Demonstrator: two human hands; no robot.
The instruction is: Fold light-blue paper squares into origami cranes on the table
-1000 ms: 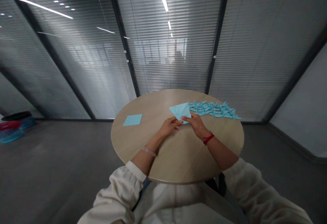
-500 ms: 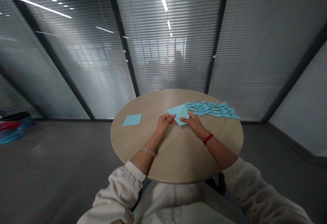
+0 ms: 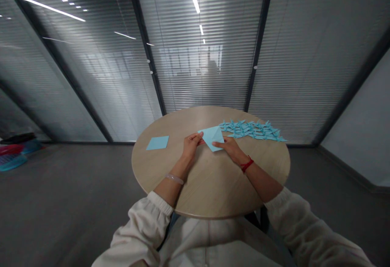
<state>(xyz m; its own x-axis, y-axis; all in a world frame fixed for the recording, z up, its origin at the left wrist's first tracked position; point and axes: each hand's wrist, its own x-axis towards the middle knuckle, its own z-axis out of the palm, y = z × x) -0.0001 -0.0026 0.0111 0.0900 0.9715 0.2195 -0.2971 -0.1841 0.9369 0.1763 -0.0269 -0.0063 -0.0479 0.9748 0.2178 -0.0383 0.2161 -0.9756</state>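
Observation:
Between my two hands is a light blue sheet of origami paper with creases across it, held above the table's middle. The thumb and fingers of my left hand pinch its left corner. My right hand grips the lower right edge, its thumb lying on top of the paper and its other fingers partly hidden. Just beyond my right hand lie several folded blue paper cranes, packed close in rows. A flat stack or sheet of blue paper rests to the left of my left hand.
The round wooden table stands before me, its near edge close to my lap. Behind it are glass panels with blinds. Blue and red baskets sit on the floor at the far left.
My left hand has shifted slightly left and up along the paper, now at its left corner. The sheet has turned a little, showing its face more fully; my right hand has barely moved.

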